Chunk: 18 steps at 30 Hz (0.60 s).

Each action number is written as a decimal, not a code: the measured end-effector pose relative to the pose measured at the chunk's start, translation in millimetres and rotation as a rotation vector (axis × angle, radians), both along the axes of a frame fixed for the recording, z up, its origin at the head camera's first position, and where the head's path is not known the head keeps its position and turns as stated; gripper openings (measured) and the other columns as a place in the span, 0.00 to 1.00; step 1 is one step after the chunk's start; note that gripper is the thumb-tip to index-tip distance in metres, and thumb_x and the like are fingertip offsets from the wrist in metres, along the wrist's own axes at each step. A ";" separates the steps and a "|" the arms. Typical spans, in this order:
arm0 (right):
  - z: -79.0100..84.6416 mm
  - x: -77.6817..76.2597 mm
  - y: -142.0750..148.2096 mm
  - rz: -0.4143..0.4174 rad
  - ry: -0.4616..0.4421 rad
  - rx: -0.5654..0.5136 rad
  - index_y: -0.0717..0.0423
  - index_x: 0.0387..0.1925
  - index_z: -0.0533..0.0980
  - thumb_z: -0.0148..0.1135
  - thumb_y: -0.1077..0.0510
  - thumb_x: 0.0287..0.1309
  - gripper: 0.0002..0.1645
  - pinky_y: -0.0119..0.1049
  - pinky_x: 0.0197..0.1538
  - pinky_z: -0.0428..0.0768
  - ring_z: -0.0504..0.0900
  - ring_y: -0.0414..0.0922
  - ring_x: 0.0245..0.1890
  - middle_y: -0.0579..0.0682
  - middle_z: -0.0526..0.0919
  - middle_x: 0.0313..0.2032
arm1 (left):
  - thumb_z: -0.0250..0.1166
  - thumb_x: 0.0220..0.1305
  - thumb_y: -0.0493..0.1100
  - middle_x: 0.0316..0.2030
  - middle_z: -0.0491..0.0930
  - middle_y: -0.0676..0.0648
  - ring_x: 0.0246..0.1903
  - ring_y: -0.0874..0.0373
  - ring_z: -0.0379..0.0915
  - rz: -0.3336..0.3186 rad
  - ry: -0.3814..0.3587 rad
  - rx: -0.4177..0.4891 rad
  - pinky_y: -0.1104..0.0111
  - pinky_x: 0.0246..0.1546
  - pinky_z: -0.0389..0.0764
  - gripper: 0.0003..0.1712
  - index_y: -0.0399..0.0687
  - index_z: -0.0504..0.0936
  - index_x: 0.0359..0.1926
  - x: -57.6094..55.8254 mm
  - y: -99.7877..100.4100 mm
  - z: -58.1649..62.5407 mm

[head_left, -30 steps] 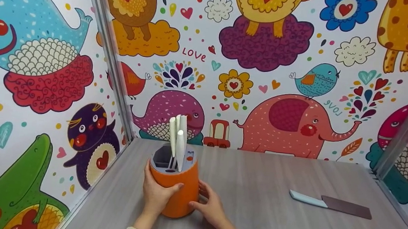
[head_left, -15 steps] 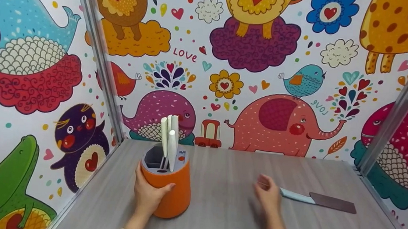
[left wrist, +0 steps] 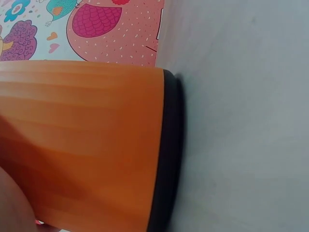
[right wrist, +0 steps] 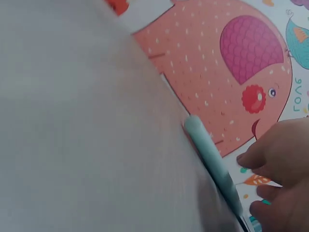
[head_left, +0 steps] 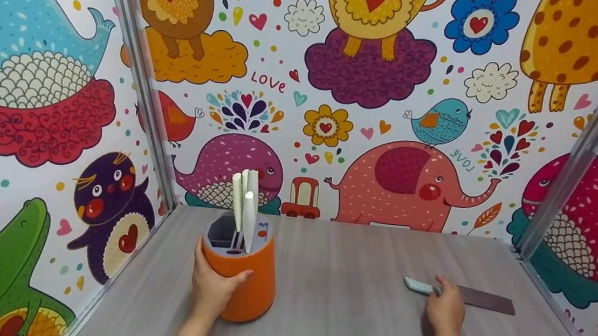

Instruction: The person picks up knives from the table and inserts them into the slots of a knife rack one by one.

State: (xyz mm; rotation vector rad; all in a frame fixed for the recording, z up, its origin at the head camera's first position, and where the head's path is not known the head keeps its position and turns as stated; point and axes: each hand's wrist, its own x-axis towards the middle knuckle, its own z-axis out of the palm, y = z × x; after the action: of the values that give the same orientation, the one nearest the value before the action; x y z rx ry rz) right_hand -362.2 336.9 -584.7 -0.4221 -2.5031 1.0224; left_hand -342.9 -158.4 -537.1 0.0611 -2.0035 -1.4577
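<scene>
An orange round knife block [head_left: 253, 283] with a grey slotted top stands upright on the table at centre left. Several white-handled tools [head_left: 248, 220] stick up from its slots. My left hand [head_left: 212, 290] grips its near left side, thumb across the front; the left wrist view shows the orange wall [left wrist: 96, 130] and its black base against the tabletop. My right hand [head_left: 446, 308] is over the inner end of a cleaver's pale blue handle [head_left: 417, 286], the dark blade [head_left: 487, 301] pointing right. In the right wrist view, bent fingers hover beside the handle [right wrist: 212, 157], apart from it.
The grey wood-grain table [head_left: 340, 312] spreads between the knife block and the cleaver. Cartoon-printed panels [head_left: 384, 186] rise at the back and sides, joined by metal posts [head_left: 574, 181] at the corners.
My right hand has let go of the knife block and moved right to the cleaver's handle. My left hand still holds the block. The head view has turned slightly right.
</scene>
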 end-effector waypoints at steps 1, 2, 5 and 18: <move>-0.6 0.0 1.7 0.010 -0.031 0.023 0.67 0.64 0.69 0.50 0.69 0.60 0.29 0.64 0.63 0.67 0.68 0.71 0.62 0.74 0.69 0.63 | 0.85 0.32 0.58 0.70 0.63 0.45 0.62 0.48 0.66 0.003 0.000 0.000 0.45 0.69 0.64 0.75 0.53 0.48 0.77 -0.1 -0.3 -0.1; -1.1 -0.1 2.9 0.018 -0.058 0.037 0.68 0.64 0.68 0.49 0.70 0.59 0.29 0.63 0.62 0.68 0.68 0.71 0.62 0.74 0.69 0.63 | 0.86 0.32 0.58 0.70 0.63 0.45 0.62 0.48 0.66 0.006 0.000 -0.001 0.45 0.69 0.65 0.75 0.53 0.48 0.76 -0.1 -0.5 -0.1; -2.5 0.7 3.0 0.021 -0.116 0.045 0.68 0.64 0.69 0.47 0.71 0.57 0.30 0.62 0.60 0.71 0.70 0.70 0.60 0.74 0.71 0.61 | 0.86 0.31 0.57 0.69 0.64 0.44 0.61 0.48 0.67 0.011 0.004 -0.004 0.45 0.68 0.65 0.75 0.52 0.49 0.76 0.0 -0.9 -0.9; 2.3 0.4 -9.9 -0.090 -0.160 0.150 0.67 0.53 0.79 0.59 0.69 0.52 0.23 0.57 0.50 0.71 0.69 0.66 0.52 0.69 0.81 0.50 | 0.85 0.32 0.60 0.69 0.64 0.45 0.61 0.48 0.67 0.001 -0.014 0.004 0.46 0.69 0.66 0.74 0.52 0.49 0.76 -0.5 -0.9 -0.9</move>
State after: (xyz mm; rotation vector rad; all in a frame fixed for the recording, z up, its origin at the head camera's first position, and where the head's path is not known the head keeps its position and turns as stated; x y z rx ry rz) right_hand -361.8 327.1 -582.4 -0.5861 -2.6525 0.7882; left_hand -343.4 -159.2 -538.0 0.0742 -2.0111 -1.4647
